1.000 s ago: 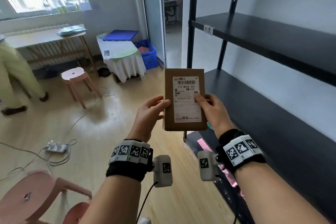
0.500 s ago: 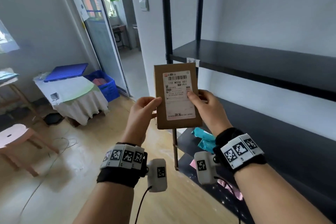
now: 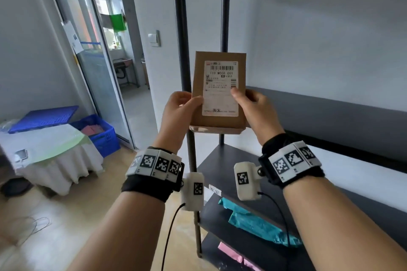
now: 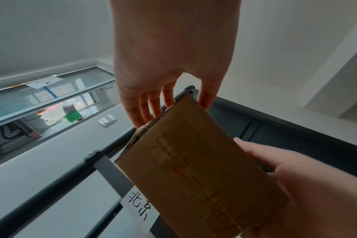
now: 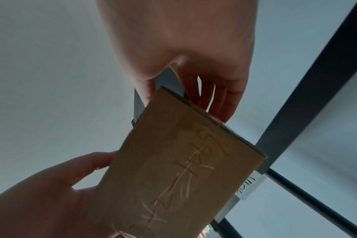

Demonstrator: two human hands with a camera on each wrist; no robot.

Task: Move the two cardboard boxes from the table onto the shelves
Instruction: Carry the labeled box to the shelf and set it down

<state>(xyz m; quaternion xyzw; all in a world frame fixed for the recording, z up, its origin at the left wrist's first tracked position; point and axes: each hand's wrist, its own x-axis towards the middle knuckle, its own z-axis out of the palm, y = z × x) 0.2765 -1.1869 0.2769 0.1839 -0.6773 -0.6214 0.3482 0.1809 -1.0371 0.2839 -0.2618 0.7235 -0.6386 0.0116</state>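
Note:
I hold one flat cardboard box (image 3: 219, 121) upright in both hands, its white shipping label facing me. My left hand (image 3: 186, 104) grips its left edge, thumb on the front and fingers behind. My right hand (image 3: 247, 102) grips the right edge, thumb on the label. The box is in front of the black shelf unit's corner post (image 3: 184, 61), level with the middle shelf (image 3: 330, 112). The wrist views show the box's back (image 4: 194, 161) (image 5: 183, 169) with orange handwriting, and straight fingers (image 4: 151, 104) (image 5: 220, 99) behind it. No second box is in view.
A lower shelf (image 3: 222, 160) is beneath the box; under it lie a teal package (image 3: 253, 222) and a pink package (image 3: 233, 255). White paper tags (image 4: 139, 207) mark the shelf edges. A cloth-covered table (image 3: 50, 149), blue crates (image 3: 99, 132) and an open doorway (image 3: 132, 86) are to the left.
The view has swung right and up towards the shelf unit. The box has risen from the low shelf's level to the middle shelf's. Both hands have kept their hold.

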